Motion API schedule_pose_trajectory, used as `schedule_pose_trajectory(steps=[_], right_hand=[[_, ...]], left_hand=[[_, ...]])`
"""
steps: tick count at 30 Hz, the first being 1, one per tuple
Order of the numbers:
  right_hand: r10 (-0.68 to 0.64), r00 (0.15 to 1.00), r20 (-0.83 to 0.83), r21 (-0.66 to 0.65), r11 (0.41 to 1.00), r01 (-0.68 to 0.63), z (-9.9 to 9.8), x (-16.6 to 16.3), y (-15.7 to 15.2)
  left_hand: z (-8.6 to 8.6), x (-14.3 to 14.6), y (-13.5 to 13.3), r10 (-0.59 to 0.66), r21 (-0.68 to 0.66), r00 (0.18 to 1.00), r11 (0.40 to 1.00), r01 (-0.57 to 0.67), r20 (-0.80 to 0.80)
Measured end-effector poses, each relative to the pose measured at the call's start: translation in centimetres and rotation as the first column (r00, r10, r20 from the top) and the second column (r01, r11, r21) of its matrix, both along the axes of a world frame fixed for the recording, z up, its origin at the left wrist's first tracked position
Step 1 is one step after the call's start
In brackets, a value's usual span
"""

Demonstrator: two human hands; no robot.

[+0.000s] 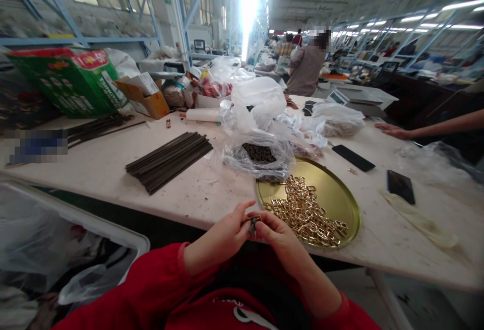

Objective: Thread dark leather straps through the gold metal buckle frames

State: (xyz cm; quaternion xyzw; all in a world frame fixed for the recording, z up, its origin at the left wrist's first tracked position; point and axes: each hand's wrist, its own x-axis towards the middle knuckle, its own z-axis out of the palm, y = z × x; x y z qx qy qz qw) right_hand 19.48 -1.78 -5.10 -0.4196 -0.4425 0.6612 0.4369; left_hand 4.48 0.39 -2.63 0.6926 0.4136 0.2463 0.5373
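My left hand [230,230] and my right hand [275,231] meet at the near table edge, fingertips pinched together on a small dark metal piece [253,225]. Just right of them lies a round gold tray [340,199] with a heap of gold buckles [306,210] in it. Behind the tray sits a clear plastic bag of small dark parts [259,154]. A bundle of dark thin strips [170,159] lies to the left on the white table [189,194].
Two black phones [353,157] [401,186] lie right of the tray. Another person's hand [393,130] rests on the far right edge. A green box [71,80], a cardboard box [145,97] and plastic bags crowd the back. A white bin [75,219] stands at my left.
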Motion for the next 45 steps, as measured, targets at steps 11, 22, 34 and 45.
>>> schedule_pose_trajectory(steps=[11, 22, 34, 45], right_hand=[[-0.107, 0.988, -0.109, -0.143, 0.986, 0.091, -0.4, 0.2, -0.7], [-0.061, 0.915, 0.398, 0.162, 0.987, -0.005, -1.8, 1.3, -0.8], [-0.063, 0.914, 0.401, 0.151, 0.989, 0.002, -2.8, 0.3, -1.6], [0.005, 0.931, 0.365, 0.166, 0.984, -0.07, -2.6, 0.4, -3.1]], left_hand=[[-1.0, -0.8, -0.2, 0.095, 0.007, 0.986, 0.995, -0.095, -0.136], [-1.8, -1.0, -0.3, -0.04, -0.352, 0.989, 0.932, 0.089, 0.145], [-3.1, -2.5, -0.3, 0.103, -0.588, 0.968, 0.807, 0.053, 0.228], [-2.9, -1.7, -1.3, 0.093, -0.557, 0.971, 0.829, 0.048, 0.221]])
